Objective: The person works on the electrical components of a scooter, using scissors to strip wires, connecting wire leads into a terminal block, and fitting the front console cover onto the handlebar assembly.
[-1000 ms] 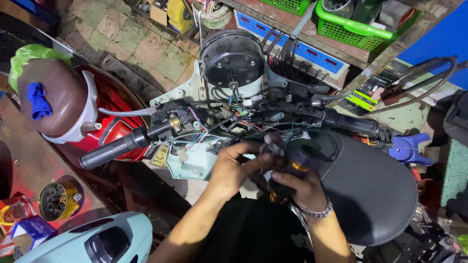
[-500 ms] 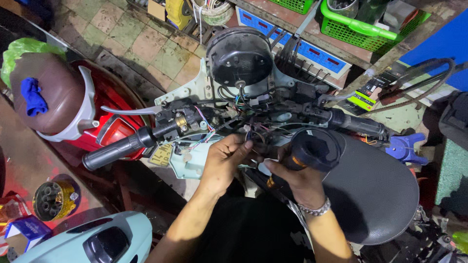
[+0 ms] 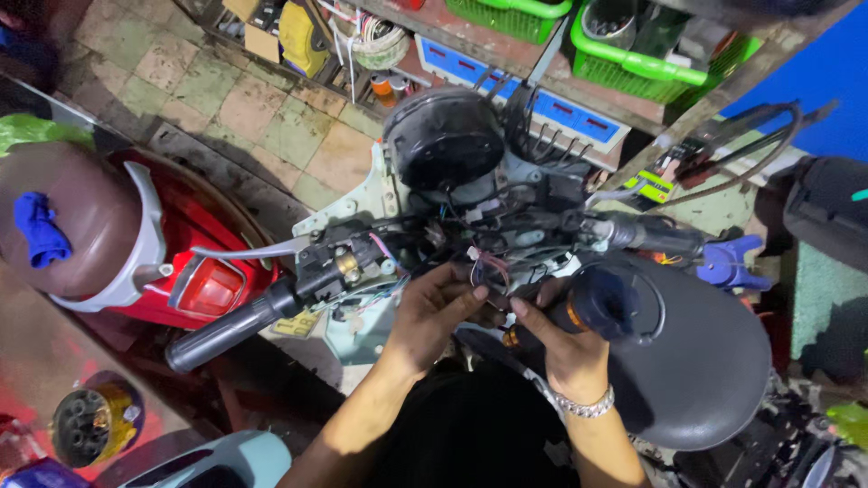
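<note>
**Handlebar wiring: both hands at centre**

Hands (image 3: 434, 312) (image 3: 565, 348) now closer together at handlebar centre than half a second ago. Left fingers pinching into wire bundle (image 3: 488, 262); right hand closed around orange-banded screwdriver handle (image 3: 542, 325). Camera view shifted down slightly; work at the loom continuing. Count: two hands, one speedometer housing (image 3: 443, 136), one left grip (image 3: 226, 330), one brake lever (image 3: 249, 250), one bracelet (image 3: 586, 405).

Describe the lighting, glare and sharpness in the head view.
Head view: the left hand and right hand at the wire bundle are evenly lit and fairly sharp; the red tail lamp glows; the lower left corner is dark and soft.
</note>
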